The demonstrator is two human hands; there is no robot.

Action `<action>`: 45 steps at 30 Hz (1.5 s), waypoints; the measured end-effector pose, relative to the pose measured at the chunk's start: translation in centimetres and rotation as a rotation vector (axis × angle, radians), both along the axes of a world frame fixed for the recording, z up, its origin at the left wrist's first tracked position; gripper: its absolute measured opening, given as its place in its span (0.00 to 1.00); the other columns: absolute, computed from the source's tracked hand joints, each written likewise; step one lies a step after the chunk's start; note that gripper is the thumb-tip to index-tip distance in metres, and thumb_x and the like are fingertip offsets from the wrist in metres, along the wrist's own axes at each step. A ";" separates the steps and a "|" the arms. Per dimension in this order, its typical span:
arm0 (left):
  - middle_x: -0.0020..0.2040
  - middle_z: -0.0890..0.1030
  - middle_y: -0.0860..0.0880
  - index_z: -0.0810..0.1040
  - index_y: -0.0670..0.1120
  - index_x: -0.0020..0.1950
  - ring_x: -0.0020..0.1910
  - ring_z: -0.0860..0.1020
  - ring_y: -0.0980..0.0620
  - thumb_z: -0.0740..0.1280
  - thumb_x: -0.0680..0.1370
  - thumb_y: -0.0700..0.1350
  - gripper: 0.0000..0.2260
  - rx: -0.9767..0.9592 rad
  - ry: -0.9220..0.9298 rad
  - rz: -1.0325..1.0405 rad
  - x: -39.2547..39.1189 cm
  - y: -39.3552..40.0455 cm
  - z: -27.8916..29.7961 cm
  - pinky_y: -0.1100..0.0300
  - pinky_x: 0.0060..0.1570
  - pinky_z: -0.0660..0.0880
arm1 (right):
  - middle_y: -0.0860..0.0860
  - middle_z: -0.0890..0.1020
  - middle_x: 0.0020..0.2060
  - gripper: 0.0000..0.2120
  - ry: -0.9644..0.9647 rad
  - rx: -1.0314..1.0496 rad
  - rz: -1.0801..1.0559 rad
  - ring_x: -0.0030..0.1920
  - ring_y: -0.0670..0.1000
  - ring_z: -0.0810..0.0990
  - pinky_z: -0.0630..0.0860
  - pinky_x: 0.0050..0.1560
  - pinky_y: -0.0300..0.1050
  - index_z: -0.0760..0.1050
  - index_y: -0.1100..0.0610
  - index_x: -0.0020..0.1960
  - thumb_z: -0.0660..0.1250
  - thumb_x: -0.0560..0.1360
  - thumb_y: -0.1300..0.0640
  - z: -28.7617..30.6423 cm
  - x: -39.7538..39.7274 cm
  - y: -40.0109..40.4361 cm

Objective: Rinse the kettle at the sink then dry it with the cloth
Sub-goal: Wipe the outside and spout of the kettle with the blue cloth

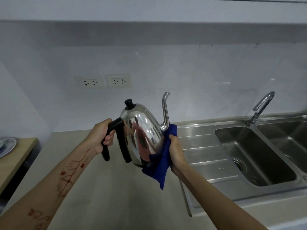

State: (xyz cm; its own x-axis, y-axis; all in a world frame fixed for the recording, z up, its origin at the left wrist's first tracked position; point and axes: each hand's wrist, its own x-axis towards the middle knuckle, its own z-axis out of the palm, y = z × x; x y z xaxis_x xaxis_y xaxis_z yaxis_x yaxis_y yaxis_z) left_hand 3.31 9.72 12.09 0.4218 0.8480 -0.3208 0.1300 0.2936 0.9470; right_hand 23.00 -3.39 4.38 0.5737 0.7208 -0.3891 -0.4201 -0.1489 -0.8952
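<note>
Two white double sockets [106, 82] side by side on the far tiled wall [199, 68], left of centre. Beige counter [103, 196] running from near edge to wall. At far left, wooden shelf [15, 161] beside counter, patterned plate [7, 146] on its far end, partly cut off by frame. Dark overhang [149, 30] above tiles. Thin grey rod [186, 198] lying on counter near the right.

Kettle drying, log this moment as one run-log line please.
phase: drying | left hand: grips kettle handle, held over counter | right hand: presses blue cloth on spout side | lid on
</note>
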 end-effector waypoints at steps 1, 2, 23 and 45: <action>0.18 0.62 0.50 0.65 0.45 0.24 0.16 0.57 0.54 0.54 0.78 0.44 0.21 0.024 0.031 -0.022 0.0 -0.1 0.0 0.62 0.21 0.56 | 0.55 0.80 0.42 0.14 0.099 -0.028 0.007 0.43 0.53 0.79 0.76 0.50 0.50 0.76 0.56 0.52 0.57 0.80 0.48 0.4 0.2 0.1; 0.19 0.62 0.49 0.65 0.45 0.24 0.17 0.57 0.53 0.54 0.78 0.44 0.21 0.044 0.063 -0.038 -0.1 -0.2 -0.2 0.61 0.22 0.56 | 0.56 0.82 0.42 0.16 0.154 -0.041 -0.005 0.44 0.54 0.80 0.77 0.51 0.50 0.78 0.59 0.52 0.59 0.79 0.48 0.9 0.6 0.4; 0.20 0.63 0.49 0.66 0.44 0.25 0.17 0.57 0.53 0.56 0.78 0.45 0.21 0.048 0.130 -0.003 0.6 -2.2 -1.7 0.62 0.21 0.56 | 0.52 0.77 0.42 0.10 -0.771 0.398 -0.388 0.42 0.52 0.75 0.75 0.45 0.55 0.72 0.51 0.50 0.53 0.82 0.53 7.8 2.8 2.0; 0.20 0.64 0.49 0.68 0.44 0.27 0.18 0.58 0.53 0.56 0.78 0.45 0.19 0.077 0.131 -0.035 0.9 -3.4 -1.3 0.61 0.23 0.56 | 0.52 0.77 0.66 0.24 -2.364 0.122 0.323 0.73 0.63 0.60 0.70 0.65 0.64 0.77 0.57 0.62 0.75 0.67 0.67 3.7 8.0 -2.6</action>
